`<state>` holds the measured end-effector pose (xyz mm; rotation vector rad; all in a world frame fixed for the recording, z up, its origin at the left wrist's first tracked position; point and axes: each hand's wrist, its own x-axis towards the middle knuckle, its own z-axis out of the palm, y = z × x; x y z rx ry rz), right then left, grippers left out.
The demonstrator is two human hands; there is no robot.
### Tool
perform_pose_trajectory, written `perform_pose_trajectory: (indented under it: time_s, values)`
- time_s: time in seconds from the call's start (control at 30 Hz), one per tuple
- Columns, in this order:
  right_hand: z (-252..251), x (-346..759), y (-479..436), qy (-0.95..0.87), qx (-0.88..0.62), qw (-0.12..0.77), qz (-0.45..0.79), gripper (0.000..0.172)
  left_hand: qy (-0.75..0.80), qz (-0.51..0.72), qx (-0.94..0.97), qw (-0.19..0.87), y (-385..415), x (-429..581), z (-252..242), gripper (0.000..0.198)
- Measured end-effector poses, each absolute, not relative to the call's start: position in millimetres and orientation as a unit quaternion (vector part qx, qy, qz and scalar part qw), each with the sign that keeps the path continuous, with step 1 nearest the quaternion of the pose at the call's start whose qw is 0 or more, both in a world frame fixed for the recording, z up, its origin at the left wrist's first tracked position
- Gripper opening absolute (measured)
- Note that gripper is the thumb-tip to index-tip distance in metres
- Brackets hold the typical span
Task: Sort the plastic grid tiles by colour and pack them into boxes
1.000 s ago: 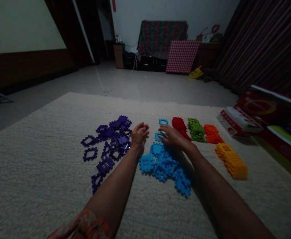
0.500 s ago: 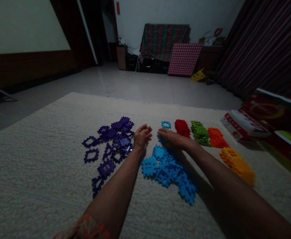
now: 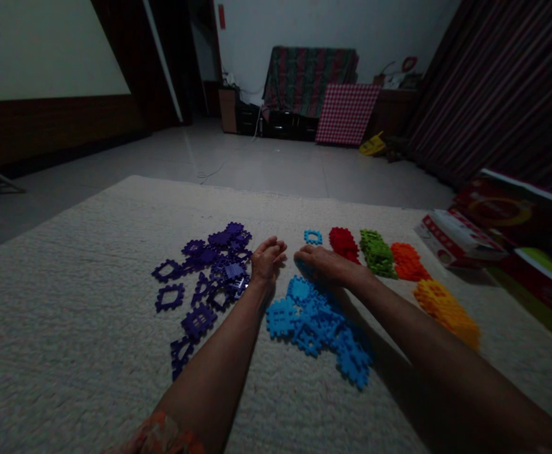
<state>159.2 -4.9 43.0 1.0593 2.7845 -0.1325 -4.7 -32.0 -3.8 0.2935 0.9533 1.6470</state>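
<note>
Blue pile (image 3: 321,318) lies on the pale mat (image 3: 91,302), approx. mid, tiles overlapping, some w/ cut-out windows. R hand (image 3: 321,260) is just past the pile's far edge, palm down, fingers bent over a blue tile (image 3: 303,267) that's mostly hidden, only a bit showing under the fingertips; can't tell if that grip is pinched on it or merely resting there. L hand (image 3: 268,260) is up & left of the pile, turned on its side, fingers loosely curled w/ gaps betw. them, grip about half open, nothing seen in it. Blue frame (image 3: 307,237) lies by itself beyond the pile, a bit past R hand. Purple tiles (image 3: 208,255) are spread left of the pile, nearest ones just beside L hand. Right of the pile & farther off, in order: red stack (image 3: 344,244), green stack (image 3: 377,253), orange stack (image 3: 407,261); yellow stack (image 3: 448,312) is well right of the pile, approx. level w/ it. Farther right still: white/red box (image 3: 465,238). Well beyond the pile: tiled floor (image 3: 276,167), checked panel (image 3: 348,113).
</note>
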Motion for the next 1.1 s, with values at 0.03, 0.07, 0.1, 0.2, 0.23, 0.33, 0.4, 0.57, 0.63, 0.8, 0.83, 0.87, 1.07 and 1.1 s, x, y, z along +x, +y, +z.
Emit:
perform_pose_trajectory:
  time_s: [0.03, 0.07, 0.1, 0.2, 0.23, 0.33, 0.4, 0.57, 0.63, 0.8, 0.83, 0.87, 1.07, 1.1]
  values:
    - [44, 160, -4, 0.930, 0.357, 0.079, -0.044, 0.047, 0.407, 0.702, 0.127, 0.571, -32, -5, -4, 0.027]
    - [45, 161, -3, 0.929, 0.361, 0.075, -0.044, 0.049, 0.408, 0.701, 0.129, 0.570, -32, -5, -4, 0.027]
    - [47, 163, 0, 0.927, 0.366, 0.066, -0.040, 0.051, 0.410, 0.700, 0.130, 0.570, -31, -5, -5, 0.027]
    - [53, 169, 14, 0.915, 0.403, 0.019, 0.001, 0.050, 0.413, 0.698, 0.135, 0.569, -31, -5, -5, 0.027]
    - [54, 171, 21, 0.906, 0.422, 0.004, 0.020, 0.050, 0.414, 0.698, 0.135, 0.568, -31, -5, -5, 0.027]
    - [55, 173, 40, 0.881, 0.470, -0.007, 0.052, 0.046, 0.416, 0.696, 0.135, 0.569, -31, -5, -6, 0.027]
    - [53, 172, 50, 0.872, 0.486, 0.008, 0.056, 0.041, 0.417, 0.695, 0.137, 0.569, -31, -5, -6, 0.028]
    - [44, 167, 66, 0.866, 0.495, 0.031, 0.066, 0.035, 0.414, 0.698, 0.141, 0.568, -32, -4, -5, 0.029]
    - [41, 165, 69, 0.863, 0.499, 0.041, 0.064, 0.032, 0.412, 0.698, 0.137, 0.569, -33, -3, -4, 0.028]
    - [37, 163, 71, 0.865, 0.496, 0.050, 0.055, 0.025, 0.412, 0.694, 0.139, 0.574, -34, -2, -2, 0.029]
    - [36, 163, 71, 0.866, 0.495, 0.048, 0.054, 0.025, 0.413, 0.694, 0.140, 0.573, -34, -2, -2, 0.029]
    - [36, 163, 71, 0.866, 0.494, 0.046, 0.054, 0.026, 0.415, 0.693, 0.140, 0.572, -34, -2, -2, 0.029]
    - [33, 162, 72, 0.867, 0.495, 0.042, 0.047, 0.031, 0.418, 0.692, 0.146, 0.571, -33, -2, -3, 0.028]
    - [33, 161, 71, 0.866, 0.497, 0.044, 0.045, 0.032, 0.418, 0.692, 0.146, 0.571, -33, -2, -3, 0.028]
